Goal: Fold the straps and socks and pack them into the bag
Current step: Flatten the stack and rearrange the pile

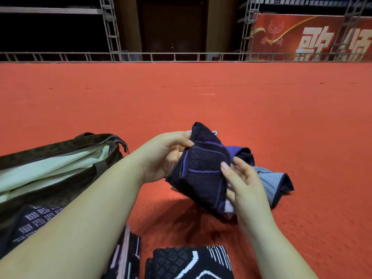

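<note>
A: Where is the sock, and what are the hands doing with it?

B: The dark sock with purple stripes (203, 170) is held up off the red carpet (181, 97), between the two hands. The left hand (161, 156) pinches its upper left edge, thumb on the front face and fingers curled behind. The right hand (243, 184) grips the lower right edge, thumb tip pressed on the front, the other fingers tucked behind the cloth.

A: What lies under it?

B: Just behind and to the right there is a small pile on the carpet: a purple and dark piece (242, 153) and a blue-grey ribbed sock (271, 182) with a dark trim. Whether the held sock touches the pile, I cannot tell.

A: And the bag?

B: The brown bag (60, 146) sits at the left, its zip open and the pale lining (50, 170) showing. Its near right end, with the zip pulls, is just beside the left wrist. The left forearm crosses in front of its lower edge.

A: Anything close to the person?

B: Dark patterned cloth with white marks lies along the bottom edge: one folded piece (189, 262) at the centre, another strip (128, 256) to its left, and more patterned cloth (32, 220) under the left forearm, against the bag.

A: How much room is there?

B: Beyond the hands the carpet runs wide and bare as far as a metal rail (181, 57) at its far edge, with a red banner (314, 35) behind on the right.
</note>
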